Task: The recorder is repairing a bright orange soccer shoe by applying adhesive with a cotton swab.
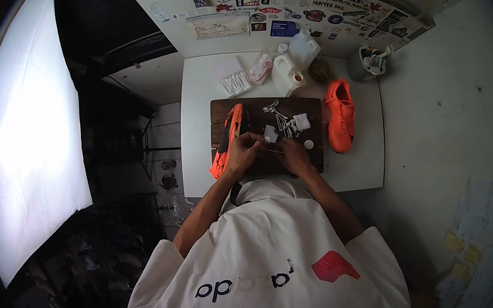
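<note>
Over a dark wooden board [217, 111], my left hand [247, 149] is closed in a pinch beside an orange shoe [230, 139] lying on its side. Whatever its fingertips hold is too small to make out. Facing it, my right hand [293, 153] is closed on a thin stick [276, 150] that looks like a cotton swab and points toward the left hand. Just beyond the hands are a white cotton pad [270, 133], a second white pad [302, 121] and several loose cotton swabs [281, 122]. A white round cap-like piece [309, 144] rests right of my right hand.
A second orange shoe [340, 116] stands right of the board on the white table [358, 171]. Behind the board are a box of cotton swabs [235, 84], an opened white jug [286, 75], a translucent jug [305, 48] and a brown round thing [320, 71]. A grey bucket [364, 67] holds brushes.
</note>
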`<state>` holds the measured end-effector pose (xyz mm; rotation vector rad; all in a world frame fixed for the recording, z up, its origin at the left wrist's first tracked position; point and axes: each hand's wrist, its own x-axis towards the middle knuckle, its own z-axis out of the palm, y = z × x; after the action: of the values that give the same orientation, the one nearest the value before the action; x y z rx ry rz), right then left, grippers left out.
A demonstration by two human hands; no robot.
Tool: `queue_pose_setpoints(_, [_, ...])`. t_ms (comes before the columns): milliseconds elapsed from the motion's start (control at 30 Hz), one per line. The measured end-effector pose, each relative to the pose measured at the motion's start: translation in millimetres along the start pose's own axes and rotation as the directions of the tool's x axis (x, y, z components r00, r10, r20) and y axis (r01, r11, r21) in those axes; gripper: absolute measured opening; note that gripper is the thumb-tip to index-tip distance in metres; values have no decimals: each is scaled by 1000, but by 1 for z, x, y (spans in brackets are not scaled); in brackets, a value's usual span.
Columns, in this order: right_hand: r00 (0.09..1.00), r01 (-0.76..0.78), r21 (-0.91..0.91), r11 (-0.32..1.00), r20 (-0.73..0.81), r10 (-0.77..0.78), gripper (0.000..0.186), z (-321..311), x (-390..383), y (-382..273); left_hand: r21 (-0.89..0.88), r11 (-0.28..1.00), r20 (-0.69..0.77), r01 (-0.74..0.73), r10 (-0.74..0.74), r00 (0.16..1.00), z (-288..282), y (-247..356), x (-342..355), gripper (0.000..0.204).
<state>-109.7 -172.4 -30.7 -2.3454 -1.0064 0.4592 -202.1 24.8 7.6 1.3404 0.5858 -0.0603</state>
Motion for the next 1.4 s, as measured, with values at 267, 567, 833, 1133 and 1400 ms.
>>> queue_pose_setpoints(267, [994,80,-180,980,90,-65,16,31,12,20,-220,974,1,60,-61,998,1,19,-16,25])
queue_pose_setpoints(567, [963,-113,522,846,-152,222,11,-46,1,-38,-205,977,-16,52,-57,998,4,8,-10,30])
queue_pose_setpoints(833, [915,206,808,552,-359,185,9,-73,-9,-59,41,998,-17,-38,39,999,22,31,-16,30])
queue_pose_setpoints(1133, [857,140,395,908,-508,89,15,-79,-9,-68,33,995,-39,-94,96,995,23,39,-21,30])
queue_pose_setpoints(1400, [868,194,340,920,-497,1,15,-87,-9,-81,-102,995,22,-22,24,999,19,36,-22,31])
